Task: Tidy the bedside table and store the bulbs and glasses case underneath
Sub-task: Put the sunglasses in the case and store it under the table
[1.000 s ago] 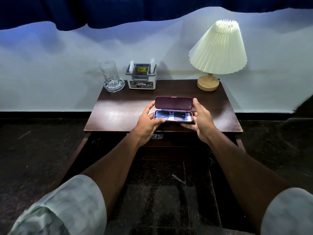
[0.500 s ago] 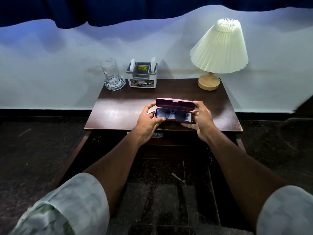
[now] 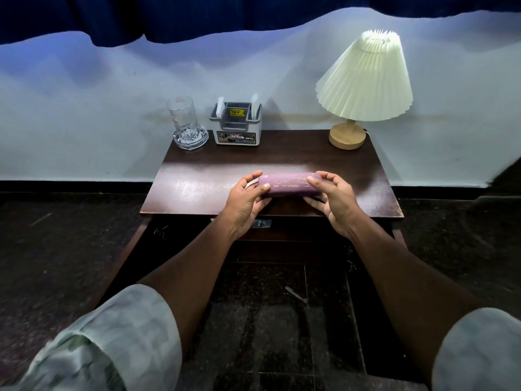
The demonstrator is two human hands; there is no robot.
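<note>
While both hands, left [image 3: 244, 199] and right [image 3: 332, 199], grasp the closed case [image 3: 287, 184] over the table's [image 3: 197, 190] near edge, the far-left glass [image 3: 181, 115] appears empty; organizer [image 3: 236, 124] contents unclear.

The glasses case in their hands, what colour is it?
Purple-pink, with gold lettering on the lid; the glasses case shows in the head view.

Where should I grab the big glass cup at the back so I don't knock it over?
Hold the glass around its straight middle wall, coming from the front left. It stands upright in a cut-glass dish, and the grey organiser box sits close on its right, so that side is probably cramped. The rim looks thin, so wrapping the body seems safer than pinching the top.
</note>
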